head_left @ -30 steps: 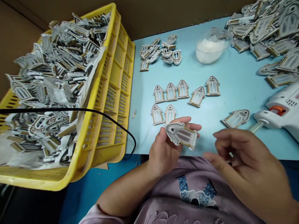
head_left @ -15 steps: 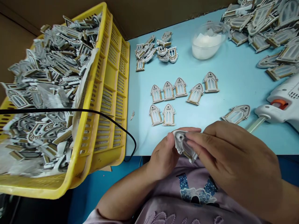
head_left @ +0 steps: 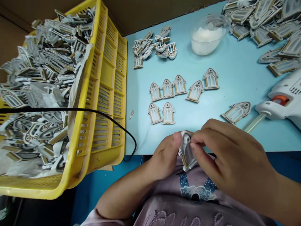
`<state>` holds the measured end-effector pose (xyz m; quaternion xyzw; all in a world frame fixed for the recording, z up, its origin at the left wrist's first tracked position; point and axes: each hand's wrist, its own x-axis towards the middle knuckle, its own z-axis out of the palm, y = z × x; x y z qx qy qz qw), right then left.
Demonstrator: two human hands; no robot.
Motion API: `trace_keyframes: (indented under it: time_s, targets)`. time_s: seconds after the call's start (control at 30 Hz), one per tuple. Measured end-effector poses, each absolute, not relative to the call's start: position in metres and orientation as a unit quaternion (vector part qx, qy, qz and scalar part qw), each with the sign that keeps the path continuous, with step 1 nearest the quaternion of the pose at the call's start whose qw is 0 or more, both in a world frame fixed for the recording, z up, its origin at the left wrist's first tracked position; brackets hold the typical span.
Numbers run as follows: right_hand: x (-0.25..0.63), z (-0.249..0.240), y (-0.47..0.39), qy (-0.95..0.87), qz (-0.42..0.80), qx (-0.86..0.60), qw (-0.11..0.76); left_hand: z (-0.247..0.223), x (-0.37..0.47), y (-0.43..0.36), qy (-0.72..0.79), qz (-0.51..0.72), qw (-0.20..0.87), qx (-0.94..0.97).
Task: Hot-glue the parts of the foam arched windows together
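Observation:
A small white arched window piece (head_left: 187, 152) with a gold-brown edge is held between my two hands at the table's front edge. My left hand (head_left: 166, 157) grips it from the left, with the thumb near its top. My right hand (head_left: 228, 160) pinches its upper right side between thumb and index finger. Several similar arched pieces (head_left: 167, 113) lie on the blue table beyond my hands, some in short rows. Another arched piece (head_left: 236, 112) lies just beyond my right hand.
A yellow crate (head_left: 103, 94) full of similar pieces stands at left, crossed by a black cable (head_left: 105, 116). Farther back are a small heap (head_left: 143, 45) and a clear tub (head_left: 207, 37) with white contents. A white glue gun (head_left: 272, 110) and a large pile (head_left: 263, 22) are at right.
The held window piece has turned more upright and shifted slightly right. Both hands still hold it, and my right fingers have moved onto its upper right edge. The whole view has shifted slightly.

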<state>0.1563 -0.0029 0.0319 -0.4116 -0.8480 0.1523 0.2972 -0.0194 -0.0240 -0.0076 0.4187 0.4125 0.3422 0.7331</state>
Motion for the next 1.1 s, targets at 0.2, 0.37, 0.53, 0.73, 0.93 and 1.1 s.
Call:
trace_keyframes:
  time_s: [0.2, 0.37, 0.53, 0.73, 0.93, 1.1]
  targets:
    - [0.163, 0.027, -0.008, -0.868, 0.07, -0.363, 0.333, -0.012, -0.012, -0.023, 0.398, 0.342, 0.764, 0.375]
    - [0.183, 0.041, -0.002, -0.806, 0.316, -0.399, 0.302, -0.014, -0.012, -0.017, 0.339, 0.323, 0.837, 0.284]
    - [0.186, 0.044, 0.0, -0.8, 0.305, -0.423, 0.298, -0.016, -0.011, -0.016, 0.31, 0.33, 0.855, 0.253]
    - [0.173, 0.033, -0.008, -0.846, 0.134, -0.401, 0.326, -0.013, -0.014, -0.023, 0.405, 0.349, 0.766, 0.357]
    - [0.163, 0.027, -0.009, -0.842, 0.096, -0.431, 0.309, -0.006, -0.014, -0.022, 0.415, 0.357, 0.717, 0.431]
    - [0.161, 0.024, -0.008, -0.826, 0.195, -0.43, 0.307, -0.006, -0.012, -0.019, 0.4, 0.361, 0.722, 0.433]
